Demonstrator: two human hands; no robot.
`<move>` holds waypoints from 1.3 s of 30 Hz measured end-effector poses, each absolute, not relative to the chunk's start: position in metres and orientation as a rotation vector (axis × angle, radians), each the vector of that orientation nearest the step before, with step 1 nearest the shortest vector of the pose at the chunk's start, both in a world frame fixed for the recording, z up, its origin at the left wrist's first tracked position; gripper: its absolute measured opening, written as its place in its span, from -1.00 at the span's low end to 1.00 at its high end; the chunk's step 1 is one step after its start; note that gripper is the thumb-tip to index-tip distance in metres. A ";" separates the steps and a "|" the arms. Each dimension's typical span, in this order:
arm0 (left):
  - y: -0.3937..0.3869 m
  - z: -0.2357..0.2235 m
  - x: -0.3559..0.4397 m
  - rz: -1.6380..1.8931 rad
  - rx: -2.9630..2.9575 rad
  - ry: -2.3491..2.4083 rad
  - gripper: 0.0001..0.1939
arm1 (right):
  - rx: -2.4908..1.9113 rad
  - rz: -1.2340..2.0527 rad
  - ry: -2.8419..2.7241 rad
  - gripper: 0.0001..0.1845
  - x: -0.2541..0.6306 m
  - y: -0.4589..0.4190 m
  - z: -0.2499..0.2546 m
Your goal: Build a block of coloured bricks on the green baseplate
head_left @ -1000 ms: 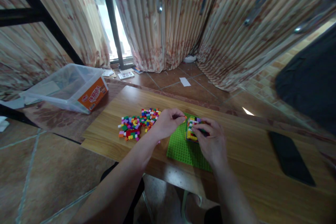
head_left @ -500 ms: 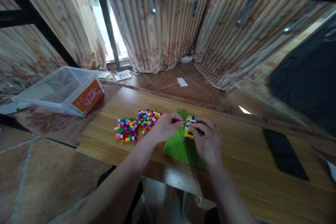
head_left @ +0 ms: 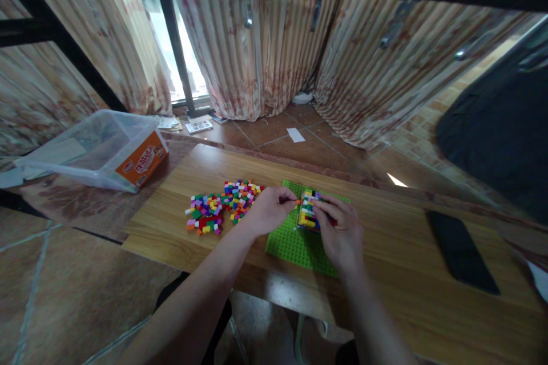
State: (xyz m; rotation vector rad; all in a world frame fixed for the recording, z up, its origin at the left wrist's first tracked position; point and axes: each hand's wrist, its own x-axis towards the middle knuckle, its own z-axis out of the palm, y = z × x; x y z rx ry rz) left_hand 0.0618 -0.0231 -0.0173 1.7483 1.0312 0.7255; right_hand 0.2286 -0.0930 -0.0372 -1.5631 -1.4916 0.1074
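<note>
A green studded baseplate [head_left: 295, 248] lies on the wooden table, bearing a low block of multicoloured bricks [head_left: 307, 218]. My left hand [head_left: 270, 208] is at the left of this block, thumb and forefinger pinched on a small orange brick [head_left: 297, 202]. Over the block's right side, my right hand [head_left: 340, 225] has its fingers closed together at the bricks; whether it holds a loose one is hidden. To the left of my left hand spreads a pile of small loose bricks [head_left: 209, 205] in many colours, partly covered by that hand.
At the table's right end lies a black phone-like slab [head_left: 462, 251]. A clear plastic bin [head_left: 98, 168] with an orange label stands beyond the table's left end. Papers [head_left: 295, 134] lie on the tiled floor, before striped curtains [head_left: 282, 57]. A dark bar crosses overhead.
My left hand has drawn slightly left from the brick block, and the orange brick now shows at its fingertips. My right hand has shifted slightly right. The view has tilted a little.
</note>
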 end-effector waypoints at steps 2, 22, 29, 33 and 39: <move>-0.023 -0.017 0.062 0.730 1.744 1.019 -0.85 | -1.543 0.133 -1.426 -0.77 0.230 -0.093 -0.035; -0.035 -0.004 0.070 0.903 1.581 0.763 -0.90 | -1.505 0.101 -1.491 -0.80 0.214 -0.096 -0.028; -0.038 -0.013 0.077 0.930 1.538 0.859 -0.91 | -1.502 0.005 -1.517 -0.80 0.212 -0.096 -0.029; -0.034 -0.016 0.076 0.876 1.570 0.959 -0.88 | -1.557 -0.064 -1.546 -0.79 0.215 -0.095 -0.027; -0.029 -0.015 0.065 0.725 1.833 1.100 -0.79 | -1.599 -0.105 -1.631 -0.73 0.221 -0.094 -0.028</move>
